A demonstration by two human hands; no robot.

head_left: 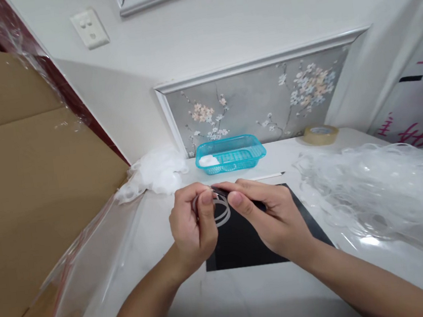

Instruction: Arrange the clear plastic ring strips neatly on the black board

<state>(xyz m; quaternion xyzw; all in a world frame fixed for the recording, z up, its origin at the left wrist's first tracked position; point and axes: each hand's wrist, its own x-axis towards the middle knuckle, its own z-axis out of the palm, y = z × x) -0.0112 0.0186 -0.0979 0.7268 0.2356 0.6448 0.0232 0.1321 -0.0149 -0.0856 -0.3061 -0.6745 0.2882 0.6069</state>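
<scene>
While the translucent rings (224, 222) hang above the black mat (252, 248), pinched by the left hand (188, 219), the right hand (279, 217) clasps a dark tool (219, 191) over that mat; a light, steady pinch should keep such thin loops from twisting.

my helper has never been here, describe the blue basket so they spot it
Look at the white table, where it meets the wall's flowered panel. Against that panel sits the translucent blue plastic basket, with a white item at its left end. Nothing else there is blue.
</scene>
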